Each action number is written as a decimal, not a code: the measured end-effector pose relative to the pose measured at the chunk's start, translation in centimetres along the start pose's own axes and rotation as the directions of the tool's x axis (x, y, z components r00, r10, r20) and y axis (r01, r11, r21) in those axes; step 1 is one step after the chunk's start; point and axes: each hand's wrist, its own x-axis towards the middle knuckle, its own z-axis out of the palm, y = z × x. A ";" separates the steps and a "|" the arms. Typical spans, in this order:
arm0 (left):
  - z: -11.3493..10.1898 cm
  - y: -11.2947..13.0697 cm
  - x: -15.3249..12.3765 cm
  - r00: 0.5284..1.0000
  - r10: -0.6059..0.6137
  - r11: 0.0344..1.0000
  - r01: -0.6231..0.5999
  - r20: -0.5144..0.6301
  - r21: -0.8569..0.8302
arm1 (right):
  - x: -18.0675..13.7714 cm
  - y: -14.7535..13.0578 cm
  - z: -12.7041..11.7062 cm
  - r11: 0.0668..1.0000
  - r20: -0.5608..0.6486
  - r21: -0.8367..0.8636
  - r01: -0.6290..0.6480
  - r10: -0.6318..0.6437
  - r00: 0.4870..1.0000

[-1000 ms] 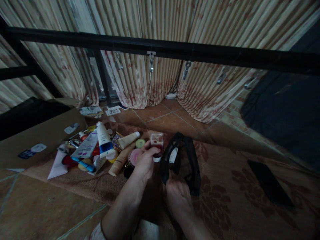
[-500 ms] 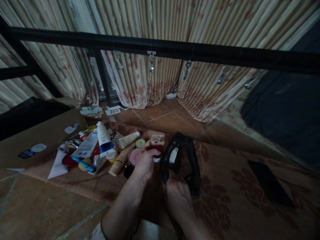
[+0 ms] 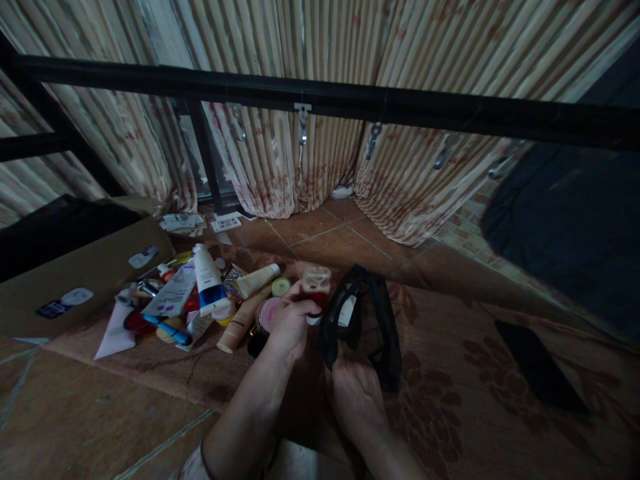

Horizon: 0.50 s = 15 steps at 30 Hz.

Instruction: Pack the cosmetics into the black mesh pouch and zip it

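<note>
Black mesh forms the bag [image 3: 330, 333], its near edge clenched by the right hand [image 3: 357, 383], probably to steady it; just beside, the left hand [image 3: 293, 323] pinches a reddish bottle [image 3: 316, 293]. Leftward, tubes [image 3: 207, 277] lie heaped near a box [image 3: 100, 280]; curtains [image 3: 320, 173] hang beyond.

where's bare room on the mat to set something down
Bare mat lies between the black mesh bag and the dark flat slab. It's crowded between the cardboard box and the left hand, where tubes and small containers lie heaped.
</note>
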 end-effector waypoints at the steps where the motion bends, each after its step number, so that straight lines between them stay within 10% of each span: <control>1: 0.0 0.0 0.0 1.000 0.004 1.000 -0.004 0.003 0.000 | 0.0 0.0 0.0 1.000 -0.004 0.002 0.003 -0.003 1.000; 15: 0.1 0.2 -0.1 0.998 0.048 0.999 -0.047 0.044 -0.012 | 0.1 0.0 -0.2 1.000 0.035 -0.019 -0.006 0.006 0.999</control>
